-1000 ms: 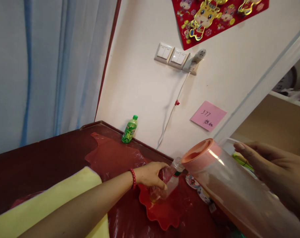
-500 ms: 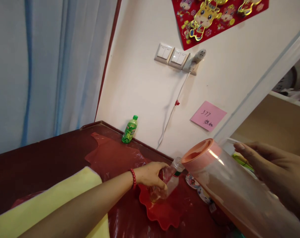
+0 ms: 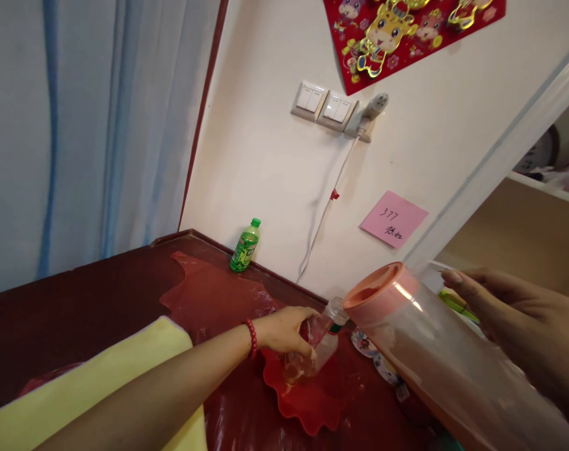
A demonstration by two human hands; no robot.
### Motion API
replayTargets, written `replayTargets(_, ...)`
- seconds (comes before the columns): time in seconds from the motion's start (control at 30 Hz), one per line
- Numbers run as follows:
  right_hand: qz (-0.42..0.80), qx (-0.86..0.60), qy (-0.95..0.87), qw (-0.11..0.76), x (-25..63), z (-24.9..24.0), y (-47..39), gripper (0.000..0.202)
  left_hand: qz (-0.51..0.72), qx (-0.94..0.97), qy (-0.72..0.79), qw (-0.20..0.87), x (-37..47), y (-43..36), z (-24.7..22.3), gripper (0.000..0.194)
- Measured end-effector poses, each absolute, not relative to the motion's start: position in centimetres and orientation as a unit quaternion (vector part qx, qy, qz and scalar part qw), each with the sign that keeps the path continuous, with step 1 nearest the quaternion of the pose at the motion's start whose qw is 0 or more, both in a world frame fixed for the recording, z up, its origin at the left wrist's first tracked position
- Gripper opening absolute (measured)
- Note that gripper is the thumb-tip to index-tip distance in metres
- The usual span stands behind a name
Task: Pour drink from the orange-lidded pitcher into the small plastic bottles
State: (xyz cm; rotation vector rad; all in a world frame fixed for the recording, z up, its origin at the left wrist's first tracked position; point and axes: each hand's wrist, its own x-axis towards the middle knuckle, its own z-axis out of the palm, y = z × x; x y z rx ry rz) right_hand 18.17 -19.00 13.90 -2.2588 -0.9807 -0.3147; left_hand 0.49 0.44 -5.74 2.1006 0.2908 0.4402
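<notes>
white wall stands beyond both hands; pale blue curtain hangs beyond and to the left of the left hand; dark red tabletop extends below the left hand and to its left; clear jug with a coral rim is at the right hand, raised and tilted, mouth end directed toward the left hand; yellow cloth lies below the left forearm; translucent red sheet lies on the tabletop, beyond the left wrist; red decoration is fixed to the wall, high above both hands; right hand: fingers bent, gripping the jug; part of the hold is hidden by the jug body; red scalloped dish is below the left hand; left hand: fingers closed around the clear bottle; bottle is tilted, neck toward the right hand, mouth at the jug rim; contact between mouth and rim cannot be determined; pink note is on the wall, above the gap between the hands; green-capped bottle stands beyond the left hand, near the wall; red bead bracelet encircles the left wrist.
</notes>
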Motion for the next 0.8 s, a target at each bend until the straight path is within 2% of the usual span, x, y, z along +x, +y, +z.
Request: replayTargets(0.8,-0.129,-0.847,-0.396,0.329,18.39,14.04,-18.92,0.069,0.178,0.855,0.122,0.471,0.39,0.31,-5.57,0.07)
